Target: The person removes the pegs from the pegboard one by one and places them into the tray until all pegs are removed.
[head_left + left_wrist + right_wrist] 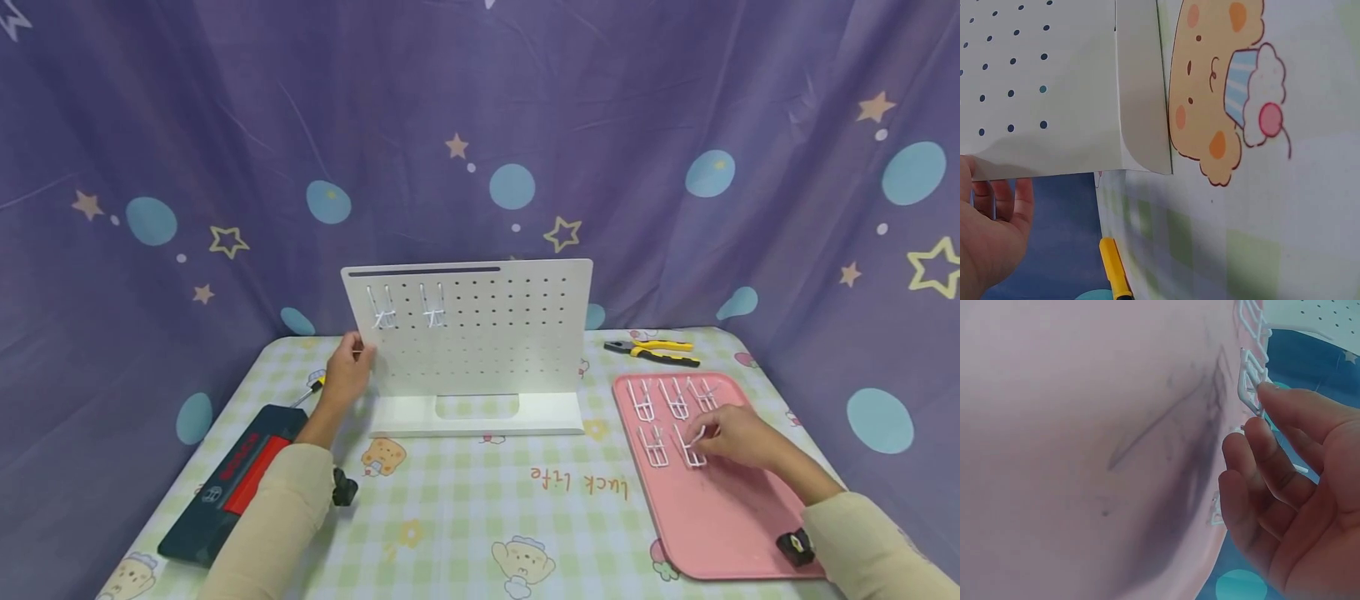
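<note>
A white pegboard [480, 362] stands upright on its base, with two white wire hooks [433, 315] hung in its upper left holes. My left hand [349, 372] holds the board's left edge; in the left wrist view several fingers [1022, 203] show behind the edge. Over the pink tray [720, 533], my right hand [738, 437] pinches a white wire hook [692, 454] between thumb and fingers. Seen from the right wrist, that hook [1249, 381] sits at the thumb tip. Several more wire hooks [642, 402] lie on the tray around it.
Pliers with yellow and black handles [660, 358] lie behind the tray. At the left are a dark green and red Bosch case [240, 483] and a yellow-handled screwdriver [311, 389]. A checked cloth [450, 517] covers the table; a purple curtain [420, 100] hangs behind.
</note>
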`<act>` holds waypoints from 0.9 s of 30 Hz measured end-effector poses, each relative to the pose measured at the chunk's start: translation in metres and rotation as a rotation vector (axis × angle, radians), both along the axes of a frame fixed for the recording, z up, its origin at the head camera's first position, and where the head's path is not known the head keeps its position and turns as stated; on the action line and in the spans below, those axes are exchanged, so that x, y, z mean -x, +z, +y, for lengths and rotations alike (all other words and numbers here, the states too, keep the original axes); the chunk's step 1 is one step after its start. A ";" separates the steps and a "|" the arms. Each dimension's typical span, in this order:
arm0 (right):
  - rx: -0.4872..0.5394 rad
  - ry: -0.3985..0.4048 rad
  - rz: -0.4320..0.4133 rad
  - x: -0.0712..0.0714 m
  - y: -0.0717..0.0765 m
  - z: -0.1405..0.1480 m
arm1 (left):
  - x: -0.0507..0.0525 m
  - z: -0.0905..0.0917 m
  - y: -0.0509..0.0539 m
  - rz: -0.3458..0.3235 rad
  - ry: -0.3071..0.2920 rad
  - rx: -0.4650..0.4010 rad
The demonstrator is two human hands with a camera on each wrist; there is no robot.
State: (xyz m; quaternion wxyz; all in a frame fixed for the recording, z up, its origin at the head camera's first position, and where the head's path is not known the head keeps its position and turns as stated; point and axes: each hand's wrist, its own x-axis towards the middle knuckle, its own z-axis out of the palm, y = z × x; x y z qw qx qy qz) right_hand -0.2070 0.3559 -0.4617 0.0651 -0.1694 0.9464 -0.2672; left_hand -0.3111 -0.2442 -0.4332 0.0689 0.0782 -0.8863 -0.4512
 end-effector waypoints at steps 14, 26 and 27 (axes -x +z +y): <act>-0.046 -0.048 0.012 0.003 -0.009 -0.001 | 0.000 0.001 0.000 -0.017 0.004 -0.004; -0.065 -0.052 0.002 0.004 -0.005 -0.002 | 0.000 0.000 0.001 -0.006 -0.004 -0.009; -0.060 -0.045 0.001 0.004 -0.002 -0.002 | 0.000 0.000 0.001 -0.006 -0.003 -0.010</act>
